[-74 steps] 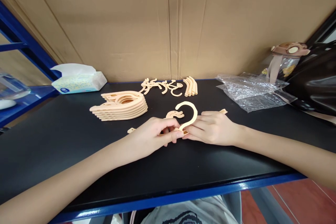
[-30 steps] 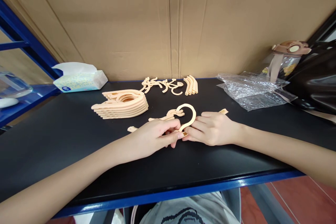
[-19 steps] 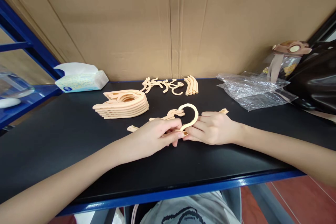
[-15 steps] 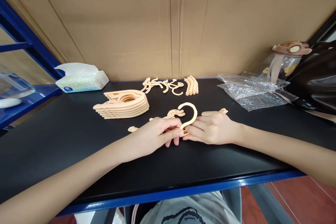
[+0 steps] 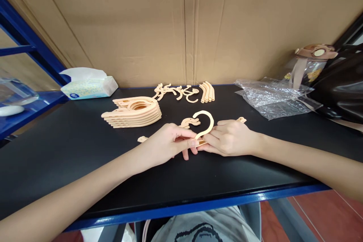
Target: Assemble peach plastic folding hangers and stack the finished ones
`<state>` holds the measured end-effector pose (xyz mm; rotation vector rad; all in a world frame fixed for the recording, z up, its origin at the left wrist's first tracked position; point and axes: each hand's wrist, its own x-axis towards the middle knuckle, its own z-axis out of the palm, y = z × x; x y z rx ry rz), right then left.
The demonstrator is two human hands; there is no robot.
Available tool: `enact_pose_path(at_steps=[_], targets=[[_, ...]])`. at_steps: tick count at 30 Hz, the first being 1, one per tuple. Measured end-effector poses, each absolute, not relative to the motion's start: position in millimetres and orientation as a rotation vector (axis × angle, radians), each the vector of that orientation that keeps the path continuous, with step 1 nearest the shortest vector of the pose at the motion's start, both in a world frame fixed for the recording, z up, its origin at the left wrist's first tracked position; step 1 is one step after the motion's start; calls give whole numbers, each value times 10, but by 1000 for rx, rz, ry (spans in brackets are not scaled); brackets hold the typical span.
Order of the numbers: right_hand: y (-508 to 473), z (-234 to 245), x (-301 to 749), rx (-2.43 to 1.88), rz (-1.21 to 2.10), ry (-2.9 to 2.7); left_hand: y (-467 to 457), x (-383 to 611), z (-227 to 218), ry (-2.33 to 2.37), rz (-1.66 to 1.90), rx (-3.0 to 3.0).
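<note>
Between my hands a cream plastic hanger (image 5: 202, 143) is held low over the black table, its curved hook (image 5: 211, 123) standing upright. My left hand (image 5: 166, 143) is closed, with thumb and fingers pinching the hanger at the base of the hook. My right hand (image 5: 228, 138) wraps round the hanger's other side, and one end sticks out past the knuckles. Just beyond my left hand lies another cream piece (image 5: 189, 122) with curved ends, partly hidden by that hand. The joint under the hook is mostly covered by fingers.
Folded cream hangers (image 5: 133, 115) are stacked on the left. Several loose hooks (image 5: 167, 90) and curved cream strips (image 5: 207, 92) lie at the back. A tissue pack (image 5: 89, 85) is at the back left. Clear plastic bags (image 5: 269, 100) and a bottle (image 5: 310, 66) are on the right.
My left hand's fingers have shifted slightly at the base of the hook, with the lower fingers moving a little to the right. My right hand has hardly moved.
</note>
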<state>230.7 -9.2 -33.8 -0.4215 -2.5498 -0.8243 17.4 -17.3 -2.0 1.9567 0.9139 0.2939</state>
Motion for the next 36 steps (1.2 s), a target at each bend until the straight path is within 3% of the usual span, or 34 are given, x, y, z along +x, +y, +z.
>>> enact_pose_path(at_steps=[15, 31, 36], targets=[[-57, -346, 2305, -555, -678, -2491, -238, 204, -52, 1116, 346, 2407], [-69, -221, 2397, -532, -889, -2283, -185, 173, -27, 1148, 584, 2076], [-59, -248, 2383, -530, -746, -2377, -159, 156, -59, 1172, 577, 2129]])
